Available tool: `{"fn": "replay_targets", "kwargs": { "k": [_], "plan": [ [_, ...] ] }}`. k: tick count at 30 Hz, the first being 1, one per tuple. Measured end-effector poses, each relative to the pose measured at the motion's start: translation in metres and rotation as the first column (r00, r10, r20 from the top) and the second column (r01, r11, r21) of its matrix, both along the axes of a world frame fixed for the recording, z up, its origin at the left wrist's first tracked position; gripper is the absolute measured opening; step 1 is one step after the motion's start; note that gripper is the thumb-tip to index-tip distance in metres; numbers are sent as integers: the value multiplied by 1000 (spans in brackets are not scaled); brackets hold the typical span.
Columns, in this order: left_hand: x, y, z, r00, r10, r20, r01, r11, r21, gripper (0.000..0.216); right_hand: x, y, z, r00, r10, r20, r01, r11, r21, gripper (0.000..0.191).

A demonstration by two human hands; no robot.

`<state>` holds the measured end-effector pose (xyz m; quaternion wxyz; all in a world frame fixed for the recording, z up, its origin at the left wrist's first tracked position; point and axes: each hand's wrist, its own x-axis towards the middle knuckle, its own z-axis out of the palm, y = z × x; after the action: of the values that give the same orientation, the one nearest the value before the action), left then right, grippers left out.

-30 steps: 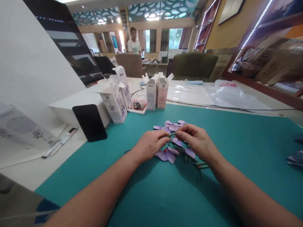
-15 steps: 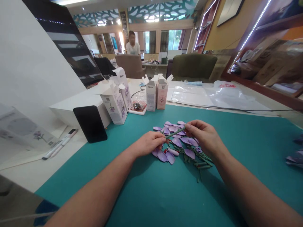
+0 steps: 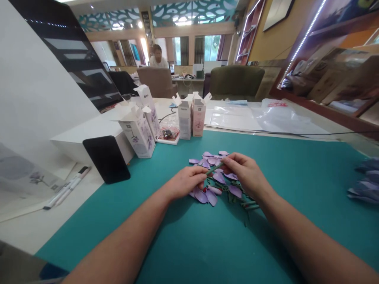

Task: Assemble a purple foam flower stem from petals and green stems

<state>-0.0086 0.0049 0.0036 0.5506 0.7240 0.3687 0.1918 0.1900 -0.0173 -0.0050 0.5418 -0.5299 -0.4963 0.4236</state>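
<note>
My left hand [image 3: 186, 182] and my right hand [image 3: 244, 172] pinch a thin green stem [image 3: 214, 169] between their fingertips, one at each end, above a loose heap of lilac paper petals [image 3: 211, 159]. More petals [image 3: 201, 196] and short green stem pieces [image 3: 250, 205] lie under and around my hands. The heap rests on a teal cutting mat [image 3: 177, 244]. My hands hide the middle of the heap.
Several white flower-printed boxes [image 3: 136, 132] stand open beyond the mat, beside a black phone [image 3: 106, 159]. White markers [image 3: 66, 188] lie to the left. Clear plastic sheeting [image 3: 284, 120] covers the far right. Purple pieces [image 3: 365, 185] sit at the right edge. A person [image 3: 156, 55] stands far back.
My hands have drawn closer together along the stem, and the stem now lies flatter. The whole view has shifted slightly as my head moved.
</note>
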Motion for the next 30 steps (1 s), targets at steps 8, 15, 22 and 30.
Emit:
{"fn": "replay_targets", "kwargs": {
  "k": [8,15,22,30],
  "plan": [
    [0,4,-7,999,8,46,-3,995,-104,28,4,1,4,1000,-13,-3,13,1000,-11,34],
    [2,1,-6,999,9,37,-4,991,-132,25,-3,-3,4,992,76,99,-77,997,0,28],
    [1,-2,1,1000,10,14,-8,995,-100,20,-5,-4,7,977,166,134,-165,986,-18,26],
    [-3,-2,5,999,20,-40,-23,997,-76,38,12,5,6,995,-17,95,17,1000,-3,28]
  ]
}}
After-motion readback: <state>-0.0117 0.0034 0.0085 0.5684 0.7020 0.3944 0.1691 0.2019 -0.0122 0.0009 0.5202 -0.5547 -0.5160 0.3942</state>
